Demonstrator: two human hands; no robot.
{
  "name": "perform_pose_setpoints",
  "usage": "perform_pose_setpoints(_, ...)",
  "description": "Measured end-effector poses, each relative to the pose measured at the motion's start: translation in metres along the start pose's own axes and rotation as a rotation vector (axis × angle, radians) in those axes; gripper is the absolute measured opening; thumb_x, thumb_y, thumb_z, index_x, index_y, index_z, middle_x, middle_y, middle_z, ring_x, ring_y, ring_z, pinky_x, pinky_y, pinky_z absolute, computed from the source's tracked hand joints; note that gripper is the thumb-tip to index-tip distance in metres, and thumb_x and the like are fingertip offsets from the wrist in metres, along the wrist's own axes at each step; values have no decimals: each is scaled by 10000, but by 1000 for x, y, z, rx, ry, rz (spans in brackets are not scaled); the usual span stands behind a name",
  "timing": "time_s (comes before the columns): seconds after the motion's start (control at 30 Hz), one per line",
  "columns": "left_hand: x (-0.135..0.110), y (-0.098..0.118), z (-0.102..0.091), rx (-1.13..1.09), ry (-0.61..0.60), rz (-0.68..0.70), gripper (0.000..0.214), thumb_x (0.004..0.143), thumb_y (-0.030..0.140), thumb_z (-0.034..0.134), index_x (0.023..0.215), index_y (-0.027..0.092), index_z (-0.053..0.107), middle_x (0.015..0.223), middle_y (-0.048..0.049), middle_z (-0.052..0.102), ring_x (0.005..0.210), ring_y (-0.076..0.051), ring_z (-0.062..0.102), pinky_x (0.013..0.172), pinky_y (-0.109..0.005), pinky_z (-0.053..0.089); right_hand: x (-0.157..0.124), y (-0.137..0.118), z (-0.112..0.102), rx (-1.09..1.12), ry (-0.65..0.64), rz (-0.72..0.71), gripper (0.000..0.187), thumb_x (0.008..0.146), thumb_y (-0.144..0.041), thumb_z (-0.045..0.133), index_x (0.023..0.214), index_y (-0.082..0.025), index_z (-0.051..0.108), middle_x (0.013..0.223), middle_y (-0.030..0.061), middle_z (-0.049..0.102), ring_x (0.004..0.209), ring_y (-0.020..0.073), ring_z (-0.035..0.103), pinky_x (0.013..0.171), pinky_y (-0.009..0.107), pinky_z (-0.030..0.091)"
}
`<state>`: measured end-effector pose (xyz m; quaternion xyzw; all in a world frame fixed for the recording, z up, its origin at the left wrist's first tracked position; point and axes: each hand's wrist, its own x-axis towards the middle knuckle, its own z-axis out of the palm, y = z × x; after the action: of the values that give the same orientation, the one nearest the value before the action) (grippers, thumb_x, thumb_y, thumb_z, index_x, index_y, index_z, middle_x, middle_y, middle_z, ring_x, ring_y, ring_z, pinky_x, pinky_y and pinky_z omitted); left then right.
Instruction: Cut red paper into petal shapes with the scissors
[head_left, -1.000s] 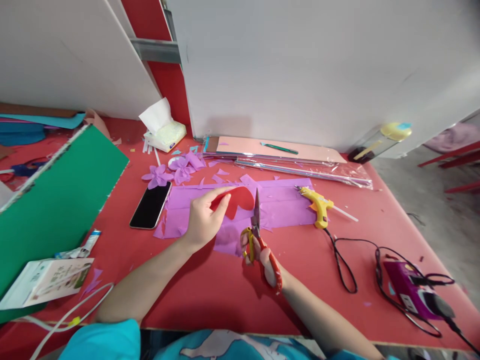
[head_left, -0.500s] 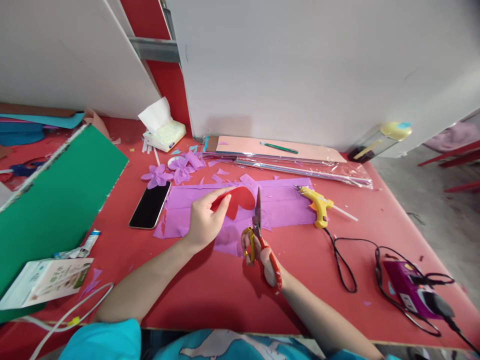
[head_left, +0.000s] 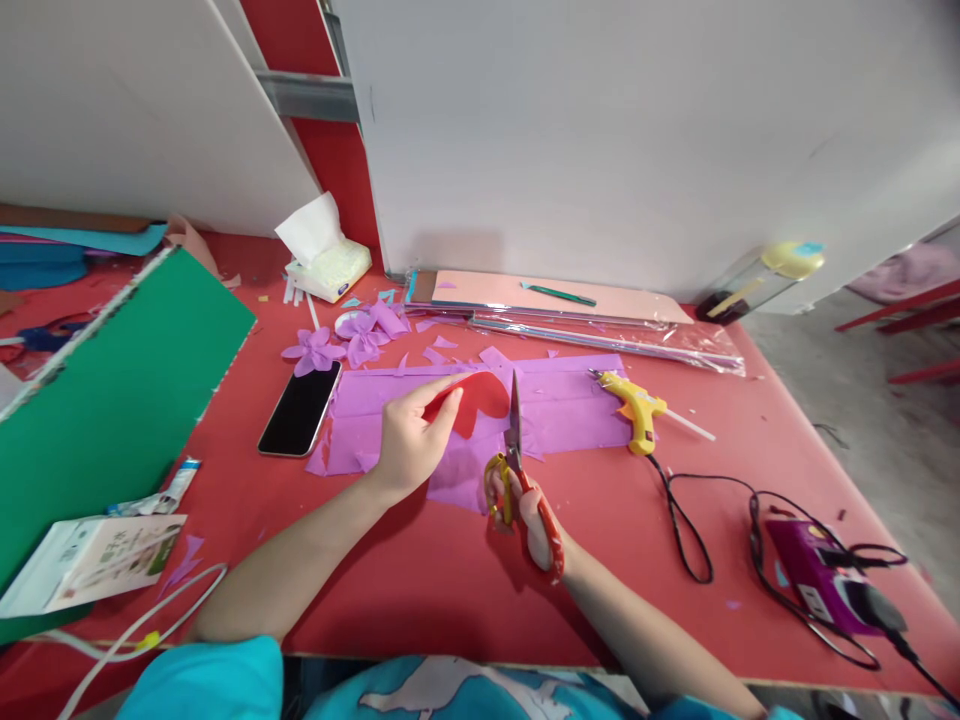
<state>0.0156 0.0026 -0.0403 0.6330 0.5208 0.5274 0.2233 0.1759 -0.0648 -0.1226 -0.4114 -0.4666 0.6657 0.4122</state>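
Between the thumb and fingers of my left hand (head_left: 416,435) is a red heart-shaped piece (head_left: 480,400), its rounded lobes pointing right. My right hand (head_left: 525,515) grips a pair of scissors (head_left: 514,440) by red and yellow handles, with the blades pointing up and away from me. The blades stand just right of the heart's edge; whether they touch it I cannot tell. Beneath both hands lies a purple sheet (head_left: 574,405) with cut scraps along its far edge. Purple flowers (head_left: 313,350) rest left of the sheet, partly over a black phone (head_left: 300,410).
A yellow glue gun (head_left: 637,412) lies right of the sheet, its black cord running to a purple power box (head_left: 817,580). Behind are wrapped craft sheets (head_left: 555,300), a tissue pack (head_left: 330,268) and a bottle (head_left: 761,283). A green board (head_left: 142,410) occupies the left.
Hardly anything differs. The scissors and my right hand have shifted very slightly left, while my left hand keeps the red heart in the same place.
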Motion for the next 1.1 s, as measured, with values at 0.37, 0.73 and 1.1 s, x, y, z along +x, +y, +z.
perform_pose_setpoints(0.37, -1, -1, 2, -20, -3, 5, 201, 822, 227, 574, 971, 183, 702, 963, -39, 736, 896, -190, 692, 823, -292, 567, 0, -3, 6, 121, 32, 93, 584, 641, -779, 484, 646, -217, 324, 596, -50, 326, 467, 75, 244, 386, 209, 191)
perform_pose_setpoints(0.73, -2, 0, 5, -42, 2, -13, 204, 821, 224, 574, 974, 179, 703, 973, -39, 734, 903, -190, 690, 830, -294, 566, 2, 6, 1, 187, -6, 68, 578, 661, -776, 490, 653, -217, 344, 580, -64, 295, 448, 65, 238, 360, 189, 214)
perform_pose_setpoints(1.1, 1, -2, 1, -53, 6, -32, 203, 812, 218, 585, 967, 162, 704, 964, -37, 736, 897, -175, 689, 830, -262, 556, 0, -9, -1, 41, -33, 38, 621, 675, -826, 386, 680, -205, 383, 600, -54, 336, 448, 69, 259, 392, 205, 203)
